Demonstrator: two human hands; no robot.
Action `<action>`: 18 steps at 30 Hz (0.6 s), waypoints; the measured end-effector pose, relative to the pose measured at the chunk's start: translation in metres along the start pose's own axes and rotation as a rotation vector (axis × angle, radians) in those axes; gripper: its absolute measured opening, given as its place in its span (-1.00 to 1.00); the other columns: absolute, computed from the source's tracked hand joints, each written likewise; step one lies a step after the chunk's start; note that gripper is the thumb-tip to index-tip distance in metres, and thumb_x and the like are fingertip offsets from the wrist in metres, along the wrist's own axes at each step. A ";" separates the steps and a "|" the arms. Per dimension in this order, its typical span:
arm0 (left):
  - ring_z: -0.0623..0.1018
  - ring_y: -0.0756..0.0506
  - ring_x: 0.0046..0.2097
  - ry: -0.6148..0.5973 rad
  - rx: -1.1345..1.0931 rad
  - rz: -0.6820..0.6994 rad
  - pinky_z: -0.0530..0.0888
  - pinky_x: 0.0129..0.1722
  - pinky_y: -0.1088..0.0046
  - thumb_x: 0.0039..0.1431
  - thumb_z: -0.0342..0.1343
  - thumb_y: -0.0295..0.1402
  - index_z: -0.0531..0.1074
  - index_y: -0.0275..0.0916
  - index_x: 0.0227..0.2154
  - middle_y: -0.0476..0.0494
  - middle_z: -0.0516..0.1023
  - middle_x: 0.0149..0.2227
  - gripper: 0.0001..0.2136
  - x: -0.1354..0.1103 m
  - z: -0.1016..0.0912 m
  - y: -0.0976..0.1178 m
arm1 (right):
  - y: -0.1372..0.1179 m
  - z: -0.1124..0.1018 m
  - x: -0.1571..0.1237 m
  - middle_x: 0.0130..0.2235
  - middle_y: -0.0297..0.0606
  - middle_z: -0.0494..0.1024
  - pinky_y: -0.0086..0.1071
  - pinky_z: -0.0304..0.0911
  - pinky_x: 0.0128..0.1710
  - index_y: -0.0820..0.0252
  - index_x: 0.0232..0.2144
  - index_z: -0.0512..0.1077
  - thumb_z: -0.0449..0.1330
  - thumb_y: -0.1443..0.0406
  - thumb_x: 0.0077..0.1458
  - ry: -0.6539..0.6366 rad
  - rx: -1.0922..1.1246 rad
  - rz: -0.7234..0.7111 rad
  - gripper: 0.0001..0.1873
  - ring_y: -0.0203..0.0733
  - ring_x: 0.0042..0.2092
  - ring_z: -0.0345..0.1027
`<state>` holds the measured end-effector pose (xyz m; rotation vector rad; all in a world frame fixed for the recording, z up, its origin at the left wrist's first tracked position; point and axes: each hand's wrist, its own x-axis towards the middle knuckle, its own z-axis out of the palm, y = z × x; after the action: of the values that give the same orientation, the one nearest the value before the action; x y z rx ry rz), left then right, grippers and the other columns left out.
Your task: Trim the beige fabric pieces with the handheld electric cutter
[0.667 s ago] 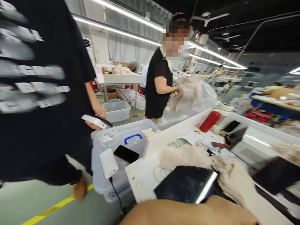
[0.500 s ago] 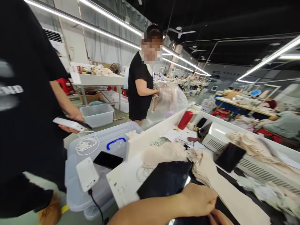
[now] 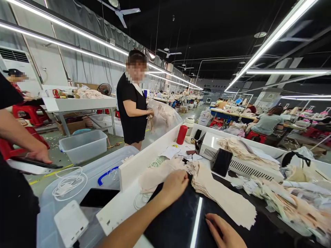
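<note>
Fingers (image 3: 184, 179) of the left hand (image 3: 172, 187) are curled mid-frame beside the cloth stack (image 3: 224, 196); those of the right hand (image 3: 227, 234), bottom right of centre, stand narrow over the black panel (image 3: 173, 218) (whether either pinches anything, I cannot tell).

Cream is seen on the fabric stack (image 3: 227, 201), black on the surface (image 3: 271, 225) beneath it, red on the bottle (image 3: 181, 135) beyond it; left of the stack, blue on a handle (image 3: 107, 175), green-and-white patterning on a bundle (image 3: 157, 162).
</note>
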<state>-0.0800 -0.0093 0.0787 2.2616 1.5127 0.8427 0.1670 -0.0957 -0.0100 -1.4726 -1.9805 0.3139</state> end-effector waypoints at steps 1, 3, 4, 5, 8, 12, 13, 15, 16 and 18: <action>0.48 -0.18 -0.07 0.039 0.026 -0.036 0.38 -0.03 0.31 0.35 0.03 -0.43 0.42 -0.22 -0.22 -0.16 0.52 -0.15 -0.92 0.001 -0.008 -0.012 | -0.002 0.000 0.000 -0.12 -0.26 0.72 -0.39 0.56 -0.15 0.00 -0.17 0.61 0.08 -0.08 0.30 0.014 -0.009 0.001 -0.57 -0.05 -0.09 0.66; 0.43 -0.24 0.03 0.101 0.067 -0.094 0.35 0.07 0.20 0.34 0.08 -0.41 0.41 -0.25 -0.19 -0.24 0.50 -0.07 -0.95 0.003 -0.019 -0.034 | -0.006 0.000 0.002 -0.14 -0.26 0.72 -0.37 0.57 -0.20 0.00 -0.19 0.62 0.08 -0.09 0.28 0.043 -0.020 0.007 -0.55 -0.04 -0.13 0.66; 0.43 -0.26 0.04 0.116 0.080 -0.118 0.35 0.08 0.17 0.32 0.13 -0.41 0.41 -0.26 -0.19 -0.26 0.49 -0.05 -0.94 0.003 -0.022 -0.045 | -0.007 0.000 0.002 -0.16 -0.26 0.72 -0.36 0.57 -0.21 0.00 -0.20 0.62 0.07 -0.10 0.28 0.054 -0.021 0.011 -0.55 -0.04 -0.15 0.67; 0.43 -0.26 0.02 0.121 0.085 -0.135 0.35 0.07 0.16 0.30 0.16 -0.41 0.42 -0.26 -0.21 -0.26 0.49 -0.07 -0.93 0.004 -0.023 -0.054 | -0.008 0.001 0.002 -0.17 -0.26 0.72 -0.36 0.57 -0.22 0.00 -0.21 0.62 0.07 -0.10 0.28 0.061 -0.018 0.015 -0.55 -0.05 -0.16 0.67; 0.46 -0.21 -0.04 0.116 0.073 -0.137 0.38 0.06 0.17 0.29 0.20 -0.42 0.43 -0.27 -0.27 -0.17 0.50 -0.16 -0.94 0.003 -0.022 -0.072 | -0.010 0.001 0.003 -0.20 -0.28 0.71 -0.35 0.57 -0.24 -0.02 -0.23 0.61 0.06 -0.11 0.26 0.062 -0.010 0.035 -0.54 -0.06 -0.19 0.66; 0.48 -0.16 -0.08 0.126 0.007 -0.098 0.39 0.05 0.18 0.34 0.16 -0.38 0.44 -0.27 -0.30 -0.10 0.49 -0.23 -0.90 0.004 -0.022 -0.079 | -0.013 0.000 0.003 -0.20 -0.28 0.71 -0.36 0.55 -0.26 -0.04 -0.22 0.61 0.04 -0.13 0.25 0.051 -0.005 0.074 -0.53 -0.07 -0.19 0.65; 0.48 -0.16 -0.09 0.135 -0.018 -0.090 0.39 0.04 0.19 0.34 0.13 -0.37 0.44 -0.27 -0.31 -0.11 0.49 -0.23 -0.89 0.004 -0.024 -0.078 | -0.014 0.000 0.002 -0.20 -0.28 0.70 -0.36 0.54 -0.27 -0.04 -0.22 0.60 0.03 -0.14 0.25 0.046 -0.001 0.082 -0.52 -0.08 -0.20 0.65; 0.48 -0.15 -0.11 0.161 -0.079 -0.076 0.39 0.01 0.22 0.37 0.06 -0.35 0.43 -0.25 -0.33 -0.12 0.49 -0.23 -0.85 0.005 -0.030 -0.076 | -0.014 0.000 0.002 -0.22 -0.30 0.69 -0.36 0.53 -0.29 -0.06 -0.23 0.60 0.03 -0.14 0.24 0.034 0.010 0.090 -0.53 -0.09 -0.23 0.64; 0.47 -0.15 -0.13 0.175 -0.115 -0.069 0.39 -0.01 0.24 0.38 0.01 -0.34 0.41 -0.23 -0.34 -0.12 0.48 -0.22 -0.83 0.005 -0.033 -0.073 | -0.014 0.000 0.002 -0.22 -0.30 0.69 -0.36 0.52 -0.29 -0.06 -0.23 0.59 0.03 -0.15 0.24 0.031 0.018 0.089 -0.53 -0.09 -0.23 0.64; 0.45 -0.13 -0.18 0.197 -0.194 -0.057 0.38 -0.06 0.28 0.39 -0.07 -0.30 0.37 -0.21 -0.34 -0.10 0.47 -0.25 -0.80 0.005 -0.041 -0.066 | -0.013 0.001 0.002 -0.21 -0.31 0.70 -0.35 0.53 -0.27 -0.07 -0.24 0.60 0.05 -0.15 0.24 0.035 0.036 0.086 -0.54 -0.08 -0.21 0.64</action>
<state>-0.1528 0.0189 0.0766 2.0371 1.4961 1.1708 0.1562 -0.0984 -0.0035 -1.5322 -1.8778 0.3564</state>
